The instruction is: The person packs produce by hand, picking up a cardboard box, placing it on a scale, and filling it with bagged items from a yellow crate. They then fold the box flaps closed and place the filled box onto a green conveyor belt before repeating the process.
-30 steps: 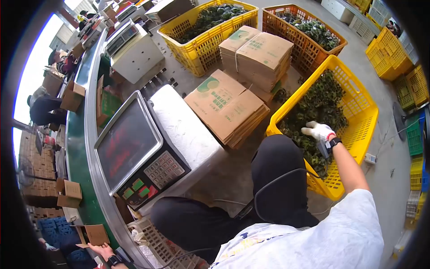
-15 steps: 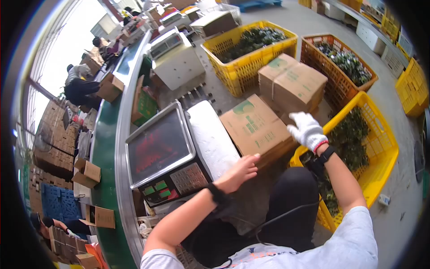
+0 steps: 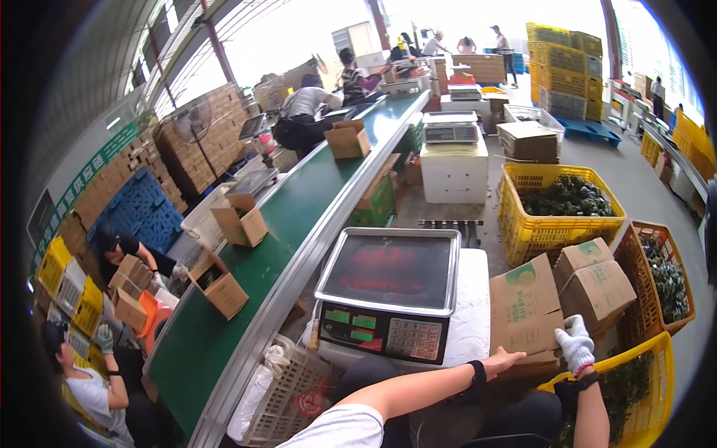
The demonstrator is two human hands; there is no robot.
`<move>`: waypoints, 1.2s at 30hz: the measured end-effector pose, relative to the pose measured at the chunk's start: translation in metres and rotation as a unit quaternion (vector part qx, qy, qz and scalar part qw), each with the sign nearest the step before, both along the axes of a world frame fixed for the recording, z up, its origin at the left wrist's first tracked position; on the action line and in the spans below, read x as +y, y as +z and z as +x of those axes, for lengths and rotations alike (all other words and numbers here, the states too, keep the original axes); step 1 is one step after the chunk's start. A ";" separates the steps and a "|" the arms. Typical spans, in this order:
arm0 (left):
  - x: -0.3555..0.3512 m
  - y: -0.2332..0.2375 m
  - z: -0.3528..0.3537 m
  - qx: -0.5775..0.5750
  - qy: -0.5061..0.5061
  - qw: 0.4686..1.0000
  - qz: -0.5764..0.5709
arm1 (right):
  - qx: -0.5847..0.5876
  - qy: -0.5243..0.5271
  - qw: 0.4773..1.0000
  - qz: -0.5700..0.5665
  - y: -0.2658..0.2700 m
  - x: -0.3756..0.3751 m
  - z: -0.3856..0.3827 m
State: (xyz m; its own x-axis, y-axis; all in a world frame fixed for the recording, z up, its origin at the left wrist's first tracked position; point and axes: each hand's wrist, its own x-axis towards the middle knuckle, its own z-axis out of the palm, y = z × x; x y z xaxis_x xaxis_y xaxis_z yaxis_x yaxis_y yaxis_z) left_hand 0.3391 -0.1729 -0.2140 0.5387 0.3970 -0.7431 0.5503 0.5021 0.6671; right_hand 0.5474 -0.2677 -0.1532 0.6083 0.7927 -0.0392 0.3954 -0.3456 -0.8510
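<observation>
A stack of flattened cardboard boxes [image 3: 525,302] lies right of the white foam block beside the scale [image 3: 392,280]. My bare left hand [image 3: 502,363] is at the stack's front edge, fingers extended and held together. At the stack's right front corner, my gloved right hand [image 3: 575,345] has its fingers bent over the edge of the top flat box. Behind that hand sits a second, strapped stack of flat boxes [image 3: 597,287]. A yellow crate [image 3: 661,373] with green leafy produce stands beside my right forearm.
A green conveyor [image 3: 287,257] with open boxes runs along the left, its metal rail nearest me. Another yellow crate [image 3: 556,225] and an orange-brown crate [image 3: 642,299] hold produce. Co-workers sit or stand across the conveyor.
The head view has turned up and left, showing more of the conveyor and hall. My right hand has come down from above the boxes to the edge of the top one.
</observation>
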 end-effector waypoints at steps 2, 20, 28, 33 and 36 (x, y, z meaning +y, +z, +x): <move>0.009 -0.008 -0.001 -0.147 -0.061 0.969 0.188 | 0.024 -0.008 0.997 0.069 0.015 -0.003 0.015; 0.081 0.065 0.031 -0.147 0.192 0.865 0.439 | 0.079 0.025 0.996 0.016 0.084 -0.035 -0.016; 0.081 0.041 0.009 -0.081 0.060 0.859 0.502 | 0.068 -0.010 0.996 0.051 0.073 -0.016 0.022; 0.067 0.075 0.000 -0.099 0.143 0.925 0.337 | 0.057 0.000 0.998 0.005 0.098 -0.010 0.001; 0.062 0.077 0.012 -0.087 0.193 0.908 0.361 | 0.029 0.030 0.999 -0.014 0.123 -0.016 -0.019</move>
State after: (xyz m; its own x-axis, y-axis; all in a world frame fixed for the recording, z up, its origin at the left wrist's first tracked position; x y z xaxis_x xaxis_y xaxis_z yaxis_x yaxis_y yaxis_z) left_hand 0.3507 -0.1111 -0.1375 0.3400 0.9314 -0.1300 0.2809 0.0314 0.9592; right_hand 0.5289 -0.2834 -0.0306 0.5553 0.8261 -0.0956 0.3659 -0.3459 -0.8640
